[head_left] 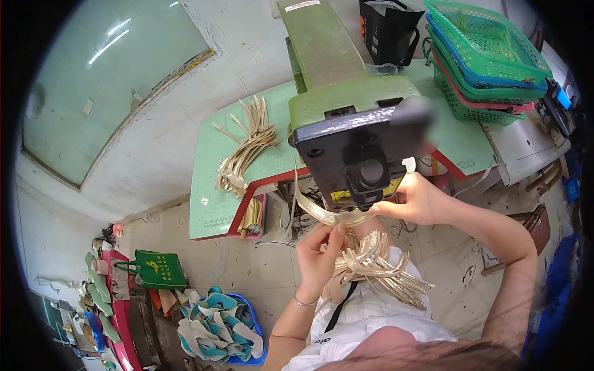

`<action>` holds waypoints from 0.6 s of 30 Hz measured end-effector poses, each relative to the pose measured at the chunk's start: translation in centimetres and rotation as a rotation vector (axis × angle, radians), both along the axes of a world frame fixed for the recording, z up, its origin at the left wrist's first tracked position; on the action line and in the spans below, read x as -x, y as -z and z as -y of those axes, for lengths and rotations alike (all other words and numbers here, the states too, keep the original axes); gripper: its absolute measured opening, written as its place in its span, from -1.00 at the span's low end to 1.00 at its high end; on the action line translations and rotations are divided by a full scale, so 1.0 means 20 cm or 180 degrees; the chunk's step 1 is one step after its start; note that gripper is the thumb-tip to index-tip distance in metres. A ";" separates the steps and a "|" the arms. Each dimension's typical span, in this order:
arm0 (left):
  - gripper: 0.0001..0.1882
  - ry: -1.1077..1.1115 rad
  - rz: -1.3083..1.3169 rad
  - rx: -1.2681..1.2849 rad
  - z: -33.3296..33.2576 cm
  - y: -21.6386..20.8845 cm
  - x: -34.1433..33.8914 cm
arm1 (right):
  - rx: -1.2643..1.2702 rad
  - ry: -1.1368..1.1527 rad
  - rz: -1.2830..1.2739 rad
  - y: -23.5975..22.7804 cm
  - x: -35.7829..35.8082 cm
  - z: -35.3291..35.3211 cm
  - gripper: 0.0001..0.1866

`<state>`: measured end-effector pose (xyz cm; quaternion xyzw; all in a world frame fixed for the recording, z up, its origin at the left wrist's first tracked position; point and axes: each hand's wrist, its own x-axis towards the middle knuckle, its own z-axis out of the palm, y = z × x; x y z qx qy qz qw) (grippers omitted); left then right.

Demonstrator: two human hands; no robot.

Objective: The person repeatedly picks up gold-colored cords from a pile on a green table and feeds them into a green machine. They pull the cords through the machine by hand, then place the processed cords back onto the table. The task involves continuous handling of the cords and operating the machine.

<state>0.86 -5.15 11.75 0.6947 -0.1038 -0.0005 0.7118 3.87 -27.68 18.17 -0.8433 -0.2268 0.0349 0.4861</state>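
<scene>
Under the black head of a green machine (346, 96), a shiny gold strap (315, 212) is stretched between my hands. My left hand (317, 255) is closed, thumb and fingers pinching the strap just below the machine head. On the other side, my right hand (413, 201) has its fingers closed at the strap's far end, beside the machine's lower tip. The strap's free tail curves up to the left. A bundle of gold straps (383, 266) lies across my lap, right below my hands. The machine head hides part of the working spot.
More gold straps (247, 151) lie piled on the green tabletop (213, 161), which has a red edge. Stacked plastic baskets (489, 62) and a black bag (387, 34) stand at the back right. On the floor left are a blue basket (260, 328) of cut pieces and a green bag (161, 269).
</scene>
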 end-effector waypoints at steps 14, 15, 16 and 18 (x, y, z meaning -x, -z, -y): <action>-0.66 0.1626 -0.1334 0.0525 -0.05 0.04 0.17 | -0.0063 -0.0321 0.1942 0.17 0.21 -0.28 -0.72; -0.68 0.1785 -0.1206 0.0485 -0.05 0.02 0.17 | -0.0039 -0.0379 0.1805 0.15 0.23 -0.25 -0.74; -0.71 0.1944 -0.1078 0.0418 -0.03 -0.01 0.13 | -0.0035 -0.0424 0.1674 0.13 0.25 -0.22 -0.76; -0.78 0.1691 -0.0634 0.0060 0.00 -0.06 0.08 | 0.0025 -0.0258 0.1149 0.08 0.24 -0.15 -0.87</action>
